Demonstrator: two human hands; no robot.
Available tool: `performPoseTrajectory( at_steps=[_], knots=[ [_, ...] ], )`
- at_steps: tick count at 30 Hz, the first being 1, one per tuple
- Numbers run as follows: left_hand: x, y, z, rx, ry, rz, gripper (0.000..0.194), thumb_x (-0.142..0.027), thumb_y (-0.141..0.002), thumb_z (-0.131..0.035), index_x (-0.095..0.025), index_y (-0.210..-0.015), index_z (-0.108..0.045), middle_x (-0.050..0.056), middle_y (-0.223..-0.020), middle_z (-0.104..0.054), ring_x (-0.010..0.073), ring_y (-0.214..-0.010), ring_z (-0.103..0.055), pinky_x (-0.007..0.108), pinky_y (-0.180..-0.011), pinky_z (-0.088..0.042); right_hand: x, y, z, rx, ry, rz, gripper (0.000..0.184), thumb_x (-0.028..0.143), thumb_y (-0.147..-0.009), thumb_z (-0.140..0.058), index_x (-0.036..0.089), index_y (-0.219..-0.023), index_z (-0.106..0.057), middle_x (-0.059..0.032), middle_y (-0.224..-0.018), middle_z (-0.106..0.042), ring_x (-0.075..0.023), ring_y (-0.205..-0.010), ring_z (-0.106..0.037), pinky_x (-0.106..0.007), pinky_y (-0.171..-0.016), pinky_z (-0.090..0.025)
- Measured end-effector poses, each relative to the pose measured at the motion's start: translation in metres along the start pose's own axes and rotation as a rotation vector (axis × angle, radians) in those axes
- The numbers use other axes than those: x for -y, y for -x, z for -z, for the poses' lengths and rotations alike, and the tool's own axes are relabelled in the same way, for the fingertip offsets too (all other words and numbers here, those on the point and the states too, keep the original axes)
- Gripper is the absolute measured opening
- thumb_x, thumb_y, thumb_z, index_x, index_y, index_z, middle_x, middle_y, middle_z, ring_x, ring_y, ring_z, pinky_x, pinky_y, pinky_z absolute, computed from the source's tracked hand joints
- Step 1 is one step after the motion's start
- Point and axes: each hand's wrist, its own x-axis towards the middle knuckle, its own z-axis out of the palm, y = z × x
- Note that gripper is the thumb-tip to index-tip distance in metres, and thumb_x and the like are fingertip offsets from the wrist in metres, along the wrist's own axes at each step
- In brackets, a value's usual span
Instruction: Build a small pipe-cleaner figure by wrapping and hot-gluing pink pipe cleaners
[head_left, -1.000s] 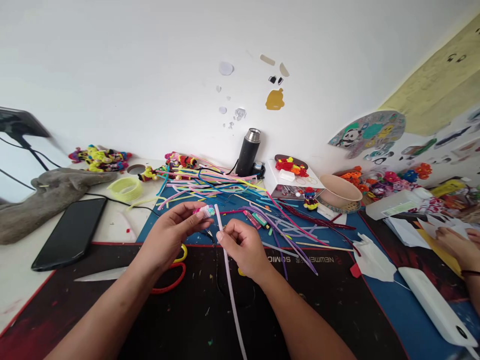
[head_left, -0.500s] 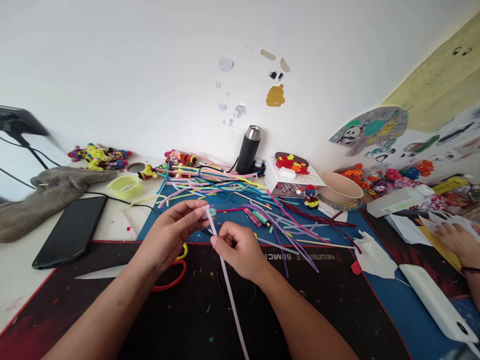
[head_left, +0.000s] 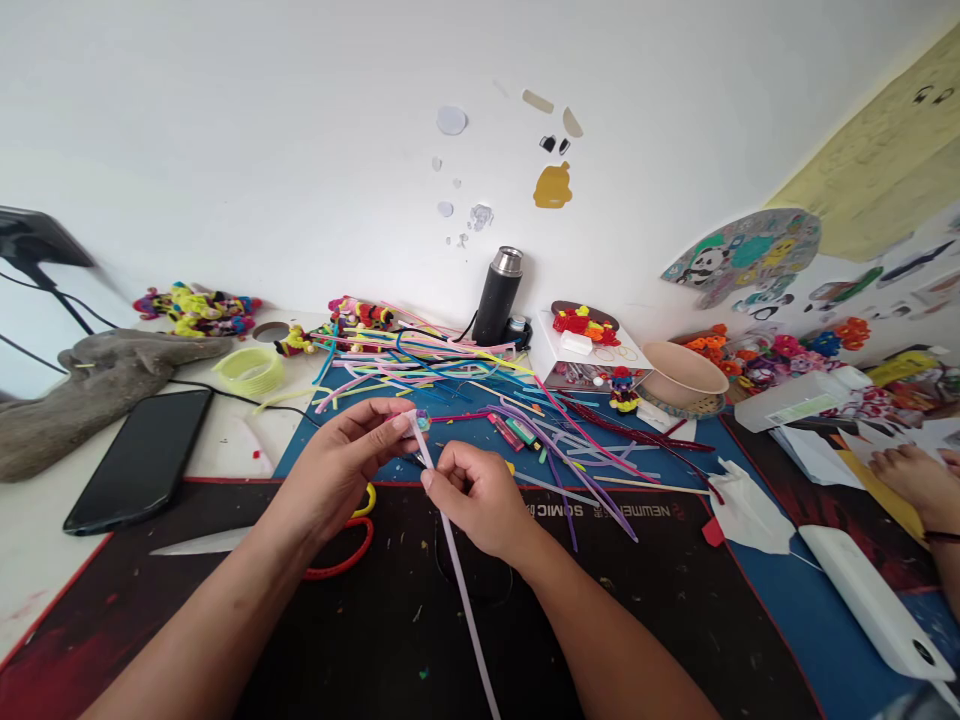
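Observation:
A pale lilac pipe cleaner (head_left: 466, 598) runs from my fingers down past the bottom edge of the view. Its upper end is bent over in my left hand (head_left: 360, 450), pinched between thumb and fingers, with a small bluish, shiny bit beside it that I cannot make out. Lower on the same strand, my right hand (head_left: 476, 495) is closed with thumb against curled fingers. Below my left hand lie scissors with a red and yellow handle (head_left: 365, 540), partly hidden by my forearm; the blade (head_left: 201, 544) shows on its left.
Loose pipe cleaners (head_left: 442, 365) spread over the blue mat behind my hands. A black thermos (head_left: 498, 300), a white box (head_left: 551, 365) and a bowl (head_left: 686, 372) stand along the wall. A phone (head_left: 139, 460) lies left. Another person's hand (head_left: 911, 480) rests on papers at right.
Both hands keep their grip on the pipe cleaner in nearly the same place. The view has tilted very slightly.

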Motion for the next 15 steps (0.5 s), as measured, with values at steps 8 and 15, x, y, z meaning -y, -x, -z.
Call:
performPoseTrajectory(
  at_steps=[8, 15],
  knots=[
    [0.0013, -0.0005, 0.0012, -0.008, -0.014, -0.005, 0.035, -0.034, -0.065, -0.103, -0.017, -0.090, -0.086, 0.005, -0.088, -0.077, 0.0167, -0.077, -0.070, 0.025, -0.075, -0.062, -0.0014, 0.0010, -0.0016, 0.005, 0.038, 0.013, 0.032, 0.037, -0.092, -0.066, 0.024, -0.070, -0.047, 0.0071, -0.058, -0.044, -0.0113, -0.053, -0.038, -0.027, -0.054, -0.031],
    [0.0018, -0.0014, 0.0013, -0.010, -0.007, 0.008, 0.033, -0.032, -0.066, -0.103, -0.017, -0.089, -0.085, 0.003, -0.086, -0.075, 0.0151, -0.076, -0.068, 0.024, -0.073, -0.061, -0.0020, 0.0015, -0.0035, -0.003, 0.056, 0.044, 0.031, 0.034, -0.091, -0.066, 0.024, -0.069, -0.048, 0.0066, -0.058, -0.045, -0.0116, -0.053, -0.039, -0.027, -0.054, -0.030]
  ],
)
